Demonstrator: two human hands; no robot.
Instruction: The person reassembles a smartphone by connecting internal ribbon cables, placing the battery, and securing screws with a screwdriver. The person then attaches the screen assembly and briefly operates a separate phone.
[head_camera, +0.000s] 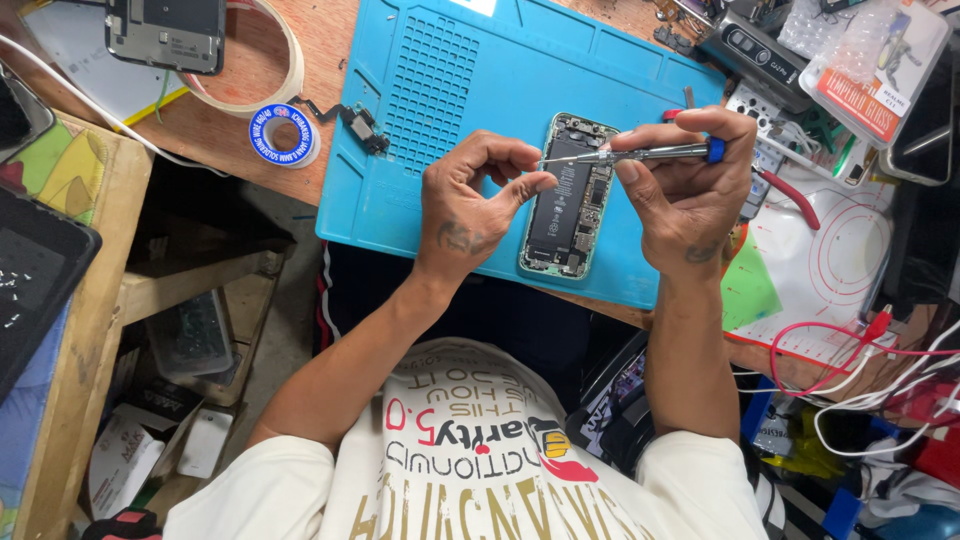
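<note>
An opened smartphone (570, 200) lies on a blue work mat (440, 110), its battery and circuit boards exposed. My right hand (690, 190) grips a thin silver screwdriver (630, 154) with a blue end cap, held level above the phone's upper half. My left hand (478, 195) sits just left of the phone, thumb and forefinger pinched at the screwdriver's tip. I cannot tell whether the tip touches the phone.
A small black part with a flex cable (358, 124) lies at the mat's left edge. Beside it are a blue-and-white wire spool (283, 134), a tape roll (262, 55) and a phone screen (165, 32). Red-handled pliers (790, 195), boxes and tangled cables (850, 380) crowd the right.
</note>
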